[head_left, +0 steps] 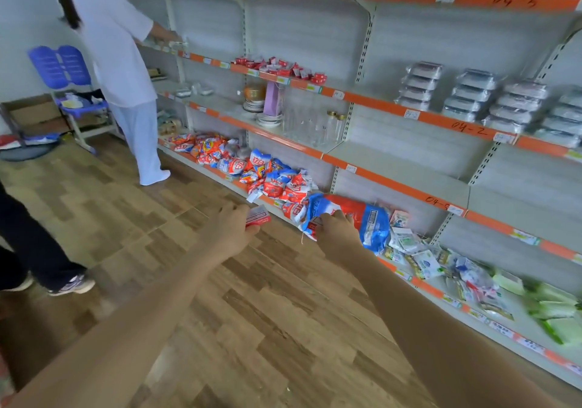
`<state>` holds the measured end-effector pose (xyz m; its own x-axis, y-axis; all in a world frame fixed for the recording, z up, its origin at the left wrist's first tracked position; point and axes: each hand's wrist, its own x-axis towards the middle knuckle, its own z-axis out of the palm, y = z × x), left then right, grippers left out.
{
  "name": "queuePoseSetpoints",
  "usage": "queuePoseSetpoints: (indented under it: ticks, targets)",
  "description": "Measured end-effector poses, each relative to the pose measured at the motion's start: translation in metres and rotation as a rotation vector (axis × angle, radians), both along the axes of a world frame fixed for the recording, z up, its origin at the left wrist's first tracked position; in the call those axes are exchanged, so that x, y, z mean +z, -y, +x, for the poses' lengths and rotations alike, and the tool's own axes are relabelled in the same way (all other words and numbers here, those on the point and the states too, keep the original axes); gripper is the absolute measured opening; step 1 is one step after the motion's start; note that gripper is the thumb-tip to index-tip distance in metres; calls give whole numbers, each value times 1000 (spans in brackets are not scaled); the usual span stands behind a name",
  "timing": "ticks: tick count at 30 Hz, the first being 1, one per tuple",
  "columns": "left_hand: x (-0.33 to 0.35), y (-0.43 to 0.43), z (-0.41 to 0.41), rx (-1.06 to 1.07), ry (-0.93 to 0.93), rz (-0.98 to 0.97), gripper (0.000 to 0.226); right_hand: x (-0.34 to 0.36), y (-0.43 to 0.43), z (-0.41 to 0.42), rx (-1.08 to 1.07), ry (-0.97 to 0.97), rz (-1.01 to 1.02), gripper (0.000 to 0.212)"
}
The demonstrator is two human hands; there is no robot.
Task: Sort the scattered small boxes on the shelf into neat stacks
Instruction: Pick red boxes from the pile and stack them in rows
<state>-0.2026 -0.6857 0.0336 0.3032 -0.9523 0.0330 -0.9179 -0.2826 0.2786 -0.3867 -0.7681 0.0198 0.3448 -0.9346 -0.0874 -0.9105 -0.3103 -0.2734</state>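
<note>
Several small red and white boxes (280,67) lie scattered in a loose heap on the upper shelf (371,100) with the orange edge. My left hand (231,229) holds one such red and white box (259,217) low down, in front of the bottom shelf. My right hand (338,229) is beside it, fingers curled round another small red and white box (314,227), just in front of a large red and blue bag (362,215). Both hands are well below the scattered boxes.
Red, white and blue detergent bags (252,168) crowd the bottom shelf. Stacked wrapped containers (472,98) stand on the right of the upper shelf. Plates and glass jars (302,117) fill the middle shelf. A person in white (122,70) stands at the far left shelves; another's legs (34,250) are left.
</note>
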Motion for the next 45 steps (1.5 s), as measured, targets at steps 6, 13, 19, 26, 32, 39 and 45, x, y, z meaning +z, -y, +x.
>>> queuePoseSetpoints:
  ticks: [6,13,19,26,32,39,45]
  targets:
    - [-2,70,9,-50,9,9,45,-6,67,13,-4,12,8,29]
    - [-7,196,44,-112,-1,-25,47,13,173,47,20,-57,-16,30]
    - [3,285,73,-130,-1,-25,44,17,267,83,-42,-16,-57,28]
    - [1,366,111,-123,-40,-38,46,17,352,117,-27,-10,-59,27]
    - [-7,438,133,-64,-76,-70,43,11,433,150,55,-6,-75,30]
    - [-7,548,159,4,-58,-61,40,14,555,176,133,16,-81,31]
    - [10,621,189,83,-33,-82,49,29,643,206,181,67,-112,33]
